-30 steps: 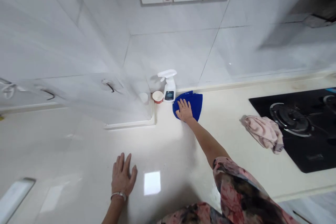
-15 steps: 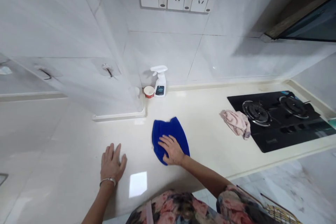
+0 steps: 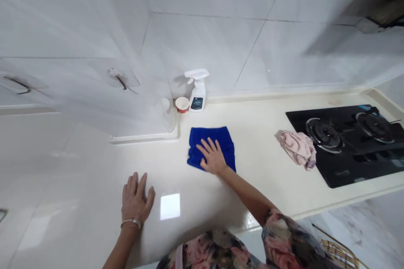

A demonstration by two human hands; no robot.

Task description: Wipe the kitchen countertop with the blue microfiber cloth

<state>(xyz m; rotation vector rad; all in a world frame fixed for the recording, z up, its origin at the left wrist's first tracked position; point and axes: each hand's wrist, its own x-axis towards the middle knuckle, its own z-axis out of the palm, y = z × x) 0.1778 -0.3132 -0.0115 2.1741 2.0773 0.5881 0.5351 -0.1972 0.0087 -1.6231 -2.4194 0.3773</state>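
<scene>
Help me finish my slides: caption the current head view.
Right hand spread on a blue cloth, left hand on the pale countertop, spray bottle near the wall.

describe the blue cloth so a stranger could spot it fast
Find the black stove; to its left on the counter, a right hand lies spread. Beneath it is the deep blue cloth, lying fairly flat, unlike the crumpled pink cloth beside the stove.

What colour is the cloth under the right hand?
Deep blue; the cloth under the right hand shows best in the head view.

A pink cloth [image 3: 298, 149] (crumpled) touches the stove [image 3: 350, 146].
</scene>
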